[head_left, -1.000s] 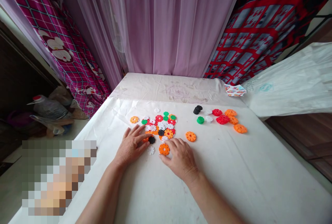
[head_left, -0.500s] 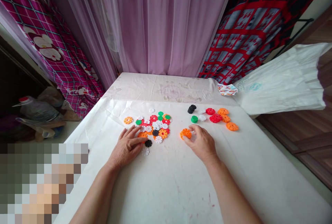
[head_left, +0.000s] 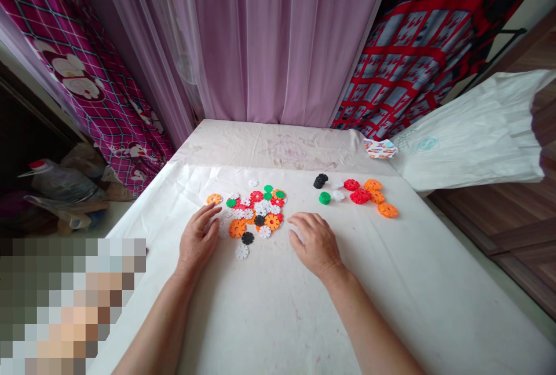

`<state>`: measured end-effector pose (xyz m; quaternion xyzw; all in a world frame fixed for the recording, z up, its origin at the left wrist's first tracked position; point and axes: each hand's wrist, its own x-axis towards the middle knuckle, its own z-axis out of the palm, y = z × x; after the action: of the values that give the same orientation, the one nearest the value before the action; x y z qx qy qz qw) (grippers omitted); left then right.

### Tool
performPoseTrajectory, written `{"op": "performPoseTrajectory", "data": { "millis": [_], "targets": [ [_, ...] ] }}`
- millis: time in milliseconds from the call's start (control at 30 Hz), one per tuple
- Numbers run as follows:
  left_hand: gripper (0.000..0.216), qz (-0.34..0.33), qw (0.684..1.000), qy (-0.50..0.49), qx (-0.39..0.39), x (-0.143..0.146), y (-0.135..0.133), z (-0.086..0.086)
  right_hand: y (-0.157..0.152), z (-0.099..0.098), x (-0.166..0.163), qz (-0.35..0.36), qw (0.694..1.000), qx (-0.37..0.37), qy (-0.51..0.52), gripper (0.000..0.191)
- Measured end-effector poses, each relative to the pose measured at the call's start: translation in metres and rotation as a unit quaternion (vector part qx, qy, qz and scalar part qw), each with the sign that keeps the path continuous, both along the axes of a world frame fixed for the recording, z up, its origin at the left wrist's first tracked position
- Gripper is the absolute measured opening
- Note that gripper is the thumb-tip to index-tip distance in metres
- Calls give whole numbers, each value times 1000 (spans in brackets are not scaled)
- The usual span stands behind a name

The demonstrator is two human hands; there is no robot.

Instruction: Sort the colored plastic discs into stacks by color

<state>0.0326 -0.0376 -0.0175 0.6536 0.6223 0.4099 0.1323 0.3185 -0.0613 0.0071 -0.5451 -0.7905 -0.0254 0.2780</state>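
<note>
My left hand lies flat on the white table cover with its fingers spread, holding nothing. It sits just left of a pile of flat flower-shaped plastic discs in red, white, green, orange and black. Closest to its fingers is a large orange disc. Near the pile's front edge lie a black disc and a white disc. My right hand hovers palm down right of the pile, fingers curled together. Whatever is under it is hidden.
A second group of discs, black, green, white, red and orange, lies at the back right. A patterned packet rests by the far right corner. Curtains hang behind the table. A white sheet covers furniture on the right.
My right hand has come back left from the two orange discs, which no longer show. My left hand has slid left off the pile, uncovering the large orange disc.
</note>
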Motion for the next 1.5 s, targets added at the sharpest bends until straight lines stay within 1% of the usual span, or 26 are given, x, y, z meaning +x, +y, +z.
{"op": "performPoseTrajectory", "data": {
  "millis": [67,167,300,333,367,400,467,533,600,733,867,933,1033,1100,1167,1233,1367,1500],
  "targets": [
    [34,22,1000,-13,-4,0,0,0,-5,1,-22,45,999,-9,-15,29],
    [34,17,1000,-4,-2,1,0,0,-11,-2,-45,82,996,-18,-36,30],
    [33,21,1000,0,-1,1,0,0,-18,-6,-48,126,991,-36,-19,11],
    [33,22,1000,1,0,1,1,-1,-19,-6,-46,133,991,-35,-4,9],
    [33,23,1000,3,1,1,1,-1,-18,-7,-44,133,991,-30,13,12],
    [33,22,1000,5,2,1,1,-1,-16,-7,-42,125,991,-21,29,15],
    [33,20,1000,10,3,1,1,-1,-8,-8,-39,79,996,0,49,15],
    [33,17,1000,16,3,1,2,-1,2,-10,-37,19,999,10,44,15],
    [34,13,1000,23,3,1,2,-1,10,-14,-37,-18,999,-3,27,20],
    [34,4,999,35,5,1,2,-1,14,-22,-43,-26,999,-28,18,23],
    [34,5,999,38,-1,1,2,0,14,-21,-40,-38,997,7,64,30],
    [34,6,999,36,-4,1,2,0,16,-19,-25,-51,994,42,90,31],
    [34,4,999,32,-7,0,2,0,22,-20,13,-101,983,98,121,30],
    [33,3,1000,31,-7,0,2,0,23,-25,40,-128,977,102,134,32],
    [33,3,1000,29,-7,0,2,1,22,-30,58,-128,979,76,138,35],
    [33,3,1000,27,-8,0,2,1,18,-33,63,-117,983,50,131,36],
    [31,2,1000,22,-5,1,1,3,13,-30,53,-96,990,26,96,36],
    [32,3,1000,17,-9,1,1,3,12,-27,48,-94,992,16,79,35]
  ]
}}
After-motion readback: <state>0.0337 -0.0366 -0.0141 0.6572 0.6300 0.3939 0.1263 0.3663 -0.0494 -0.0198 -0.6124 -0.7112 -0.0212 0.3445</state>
